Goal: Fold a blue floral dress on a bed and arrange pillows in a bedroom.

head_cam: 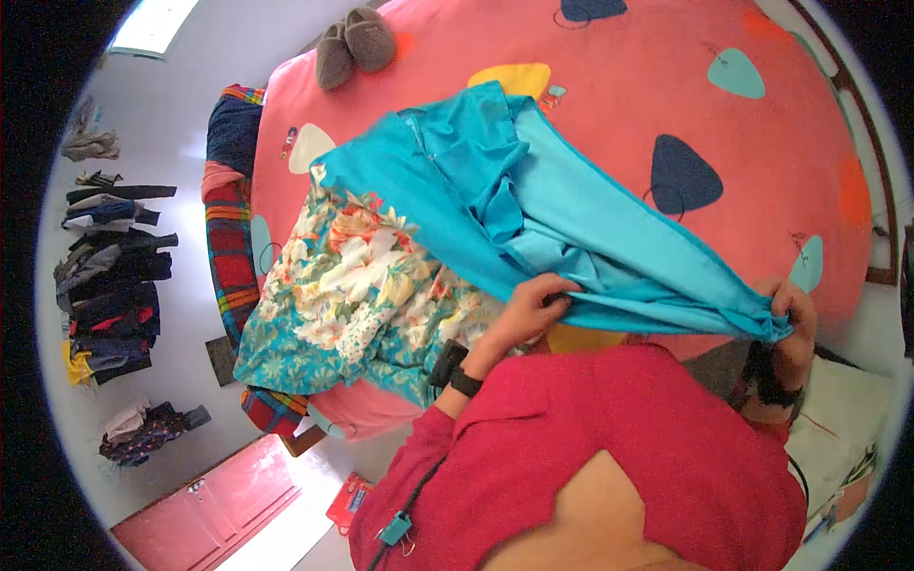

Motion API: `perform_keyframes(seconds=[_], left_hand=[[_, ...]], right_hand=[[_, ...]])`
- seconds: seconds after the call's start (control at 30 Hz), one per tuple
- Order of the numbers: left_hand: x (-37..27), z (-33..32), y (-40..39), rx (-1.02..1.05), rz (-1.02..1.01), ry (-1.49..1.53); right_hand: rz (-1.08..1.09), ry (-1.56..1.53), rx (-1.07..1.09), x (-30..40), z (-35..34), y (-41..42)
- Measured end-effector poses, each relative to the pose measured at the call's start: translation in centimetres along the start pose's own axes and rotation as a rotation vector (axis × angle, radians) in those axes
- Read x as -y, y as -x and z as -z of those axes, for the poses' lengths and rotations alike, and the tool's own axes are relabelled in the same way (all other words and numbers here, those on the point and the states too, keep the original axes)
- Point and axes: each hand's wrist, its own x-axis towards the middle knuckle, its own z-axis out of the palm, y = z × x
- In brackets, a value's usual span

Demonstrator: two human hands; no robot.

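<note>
A garment of plain turquoise cloth and floral-printed cloth lies spread over a bed with a coral-pink bedspread. Whether the two cloths are one piece is hard to tell. Its lighter inner side faces up on the right, with creased folds in the middle. My left hand pinches the near edge of the turquoise cloth between thumb and fingers. Farther right, my right hand grips the gathered, narrow end, drawing the cloth taut towards it. Dark bands with small devices sit at both wrists.
Grey slippers rest on the bed's far left part. Bright plaid cloth edges the bed's left side. Clothes hang along the left wall, above a pink door. A red package is on the floor.
</note>
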Motion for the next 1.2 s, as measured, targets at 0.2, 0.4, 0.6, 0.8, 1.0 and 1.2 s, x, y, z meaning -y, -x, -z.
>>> perform_keyframes(seconds=[0.2, 0.4, 0.6, 0.8, 1.0, 1.2], left_hand=[[-0.4, 0.8, 1.7, -0.108, 0.037, -0.339], [-1.6, 1.6, 4.2, -0.214, 0.094, -0.319], [-0.7, 2.1, 6.3, -0.165, 0.192, -0.581], [-0.1, 7.2, 6.2, -0.449, 0.188, -0.856], [1.1, 12.6, 1.6, -0.535, 0.03, -1.104], [2.9, 13.5, -5.3, -0.482, -0.095, -1.059]], right_hand=[[-0.095, -0.082, -0.138, -1.2, -0.6, -0.1], [-0.071, -0.16, -0.089, -1.7, 0.0, -0.9], [0.007, -0.258, 0.065, -2.4, 0.5, -1.4], [0.154, -0.101, 0.179, -3.7, 2.2, -1.5], [0.155, -0.18, 0.242, -3.2, 2.1, -0.7], [0.197, -0.166, 0.234, -2.9, 1.8, 0.1]])
